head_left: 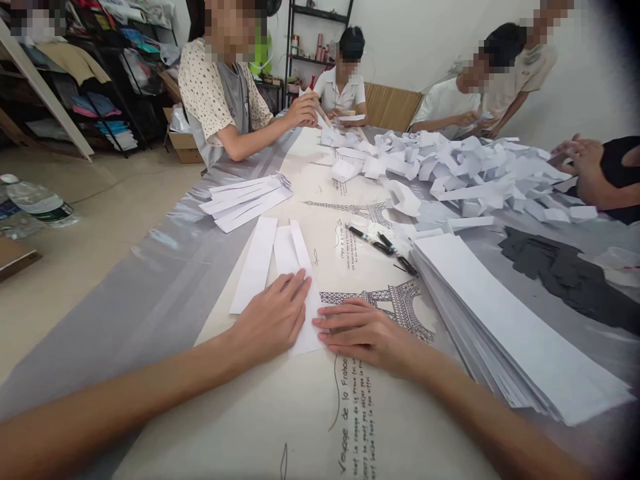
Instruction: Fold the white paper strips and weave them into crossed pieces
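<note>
My left hand [273, 313] lay flat, fingers close together, on a folded white paper strip [287, 257]; my right hand [367, 333], fingers slightly spread, rested at its edge.

Both hands [274, 312] on white paper [287, 252]

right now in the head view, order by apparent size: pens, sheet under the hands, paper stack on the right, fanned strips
1. Paper stack
2. Sheet and fanned strips: unsure, the sheet is nearer and partly covered
3. Pens
</note>
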{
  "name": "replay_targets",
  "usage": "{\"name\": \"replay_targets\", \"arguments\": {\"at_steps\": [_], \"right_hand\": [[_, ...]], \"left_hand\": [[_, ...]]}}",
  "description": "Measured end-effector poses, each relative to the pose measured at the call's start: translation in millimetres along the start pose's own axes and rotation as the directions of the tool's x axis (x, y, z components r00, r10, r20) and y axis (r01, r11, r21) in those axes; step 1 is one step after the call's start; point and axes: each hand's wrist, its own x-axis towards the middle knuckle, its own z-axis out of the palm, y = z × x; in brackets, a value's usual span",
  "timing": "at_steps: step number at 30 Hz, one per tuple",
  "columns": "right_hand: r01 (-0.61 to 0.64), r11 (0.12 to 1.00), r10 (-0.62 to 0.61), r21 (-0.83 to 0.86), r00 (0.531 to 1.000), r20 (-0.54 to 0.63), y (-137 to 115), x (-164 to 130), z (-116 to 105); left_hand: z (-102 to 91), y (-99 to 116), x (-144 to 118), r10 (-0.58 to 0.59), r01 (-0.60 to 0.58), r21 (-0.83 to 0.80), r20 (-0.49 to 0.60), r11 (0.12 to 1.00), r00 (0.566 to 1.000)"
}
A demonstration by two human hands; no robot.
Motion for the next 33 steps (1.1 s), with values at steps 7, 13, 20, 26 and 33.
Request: {"name": "replay_targets", "arguments": {"at_steps": [7,13,20,26,33], "right_hand": [[-0.01,1.0,0.01,0.006,1.0,0.023,-0.1,1.2,-0.8],[-0.008,1.0,0.008,0.008,1.0,0.03,-2.1,2.1,-2.1],[-0.03,0.999,0.029,0.039,0.999,0.02,-5.0,5.5,-5.0],[-0.043,0.997,0.041,0.068,0.999,0.028,-6.1,6.6,-5.6],[-0.048,0.999,0.046,0.025,0.996,0.077,-3.8,5.7,-5.8]], "left_hand": [[4.1,0.1,-0.2,0.021,-0.022,0.043,0.004,0.999,1.0],[1.4,-0.2,1.9,0.036,-0.036,0.052,-0.002,0.998,0.999],[1.1,0.2,1.6,0.028,-0.027,0.044,-0.006,0.999,1.0],[-0.9,0.8,1.7,0.019,-0.019,0.027,0.002,0.999,1.0],[-0.1,1.0,1.9,0.129,-0.129,0.101,0.004,0.987,0.992]]}}
